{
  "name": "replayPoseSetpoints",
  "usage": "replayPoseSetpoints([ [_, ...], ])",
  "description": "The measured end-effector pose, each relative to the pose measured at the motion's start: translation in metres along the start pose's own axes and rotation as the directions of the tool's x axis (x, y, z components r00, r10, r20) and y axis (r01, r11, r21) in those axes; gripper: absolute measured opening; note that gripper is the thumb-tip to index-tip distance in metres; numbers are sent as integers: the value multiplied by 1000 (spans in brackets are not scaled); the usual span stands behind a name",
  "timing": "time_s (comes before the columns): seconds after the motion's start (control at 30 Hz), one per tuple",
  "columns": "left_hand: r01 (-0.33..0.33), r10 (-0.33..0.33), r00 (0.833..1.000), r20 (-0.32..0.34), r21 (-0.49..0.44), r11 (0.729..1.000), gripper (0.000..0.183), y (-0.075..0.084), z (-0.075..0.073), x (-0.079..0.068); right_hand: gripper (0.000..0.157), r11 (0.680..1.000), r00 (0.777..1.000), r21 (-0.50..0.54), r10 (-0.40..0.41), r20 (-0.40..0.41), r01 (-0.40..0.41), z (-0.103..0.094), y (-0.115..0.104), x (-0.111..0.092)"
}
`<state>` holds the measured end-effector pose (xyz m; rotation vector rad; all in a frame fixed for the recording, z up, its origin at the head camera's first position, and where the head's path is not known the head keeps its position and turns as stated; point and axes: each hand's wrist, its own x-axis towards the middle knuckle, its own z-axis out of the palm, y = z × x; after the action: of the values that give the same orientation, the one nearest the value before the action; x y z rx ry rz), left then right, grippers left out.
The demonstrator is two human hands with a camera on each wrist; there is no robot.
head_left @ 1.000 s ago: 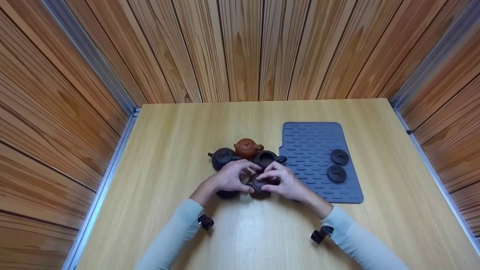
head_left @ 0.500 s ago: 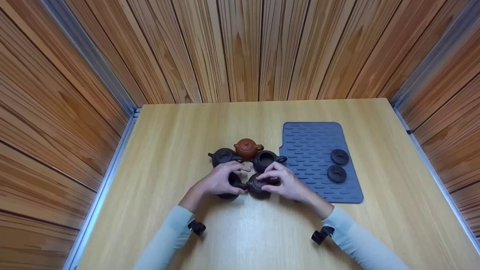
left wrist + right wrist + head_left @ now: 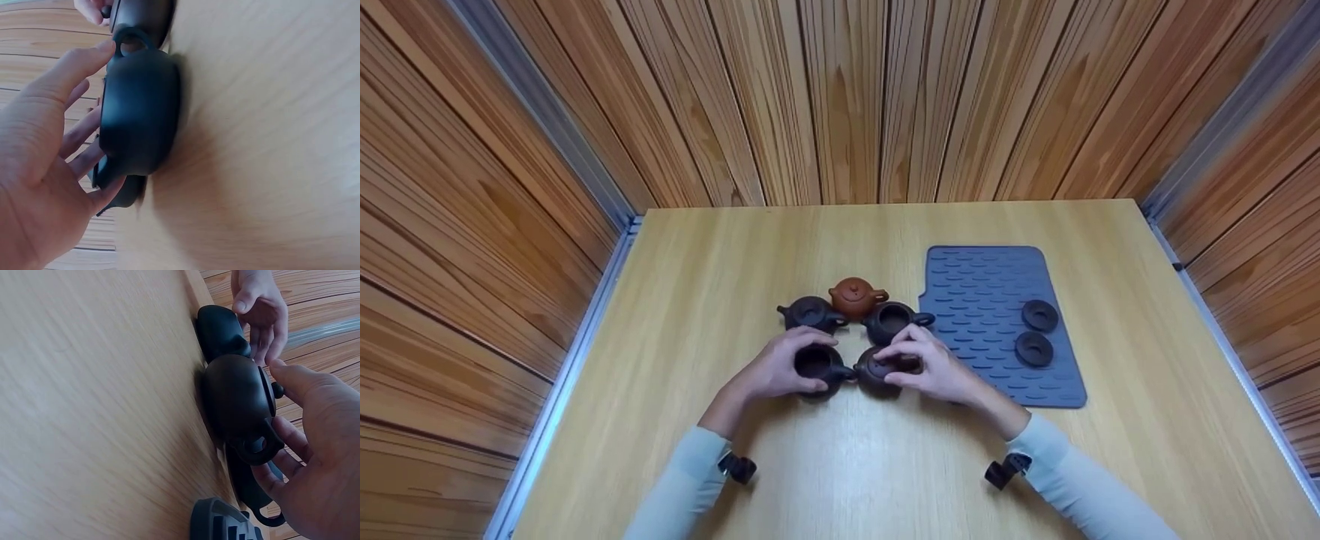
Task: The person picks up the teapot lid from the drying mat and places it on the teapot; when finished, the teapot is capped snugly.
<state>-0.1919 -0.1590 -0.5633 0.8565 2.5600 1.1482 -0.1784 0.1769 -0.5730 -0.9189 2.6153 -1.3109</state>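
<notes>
My left hand (image 3: 781, 367) spans the lidless dark teapot (image 3: 821, 373), thumb and fingers spread loosely around its rim. In the left wrist view the thumb is near that pot's handle (image 3: 135, 35) and the fingers lie behind the body; contact cannot be told. My right hand (image 3: 926, 364) pinches at the lid (image 3: 269, 391) of a dark brown teapot (image 3: 233, 394), thumb beside the lid's knob (image 3: 277, 390). Other fingers are by this pot's handle (image 3: 261, 451). Its spout meets the lidless pot's handle in the head view.
Behind stand a reddish-brown teapot (image 3: 855, 298), a black teapot (image 3: 810, 313) at left and an uncovered black teapot (image 3: 891, 322) at right. Two round dark lids (image 3: 1039, 316) lie on the grey mat (image 3: 982, 281). Wooden panels (image 3: 840, 105) enclose the table (image 3: 720, 262).
My left hand has moved left, away from the brown teapot's spout, to around the lidless pot. The right hand stays at the brown teapot's lid; the pots have barely shifted.
</notes>
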Motion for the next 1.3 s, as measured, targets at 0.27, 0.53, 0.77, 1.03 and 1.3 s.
replayPoseSetpoints([
  [0.27,27,-29,996,-82,-33,999,62,-9,6,-9,32,1000,1000,-3,-6,14,7,-2,0,-1],
  [0.53,67,-73,992,-104,-65,996,61,-14,7,-12,34,1000,1000,-14,-20,14,21,-5,-1,-1],
  [0.77,69,-78,992,-103,-87,994,61,-16,8,-11,35,1000,1000,26,-5,14,4,-12,-1,-6],
  [1.03,86,-99,989,-110,-120,989,61,-20,10,-12,34,999,999,-31,-30,-17,29,-33,6,-16],
  [1.3,98,-120,987,-111,-182,978,61,-22,13,-11,37,993,997,-92,-74,-33,70,-64,19,-32],
])
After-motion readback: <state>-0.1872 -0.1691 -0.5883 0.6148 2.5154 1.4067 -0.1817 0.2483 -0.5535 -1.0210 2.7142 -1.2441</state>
